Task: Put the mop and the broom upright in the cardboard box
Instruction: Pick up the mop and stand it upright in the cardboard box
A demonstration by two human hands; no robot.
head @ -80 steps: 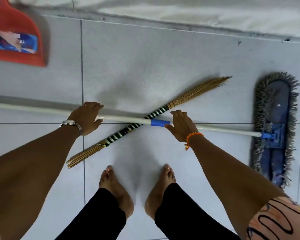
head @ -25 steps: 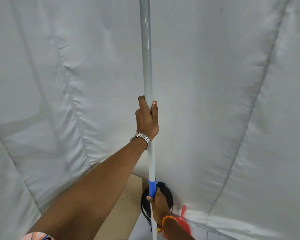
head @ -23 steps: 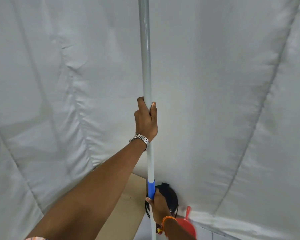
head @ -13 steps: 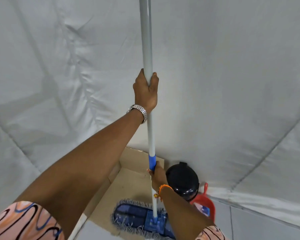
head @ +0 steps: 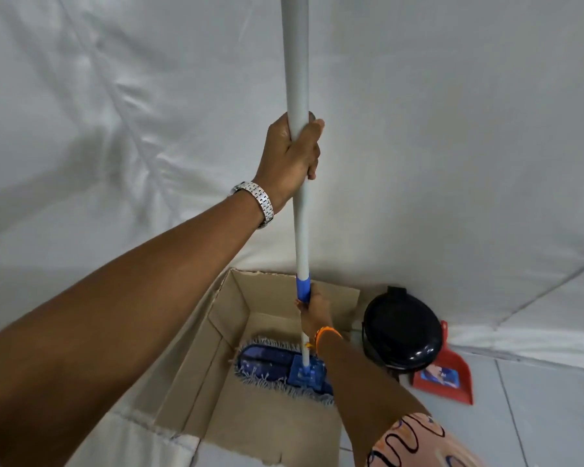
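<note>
The mop (head: 300,230) stands upright, its long axis nearly vertical, with the blue fringed head (head: 277,365) down inside the cardboard box (head: 196,382); whether the head rests fully on the box bottom cannot be told. The left hand (head: 292,156) is clamped around the grey pole high up, above the box. The right hand (head: 314,310) is closed around the pole lower down, just below the blue collar (head: 303,289), and is the hand nearer the mop head. The head lies directly below both hands, along the pole axis. The box stands on the floor (head: 536,416) against the white fabric backdrop (head: 452,129), with a black bin (head: 402,328) and a red dustpan (head: 449,372) just beside its right edge. The broom is not in view. Judgement: the mop step is near completion; releasing calls for leaning the pole against the far wall of the box, otherwise the mop may tip.
</note>
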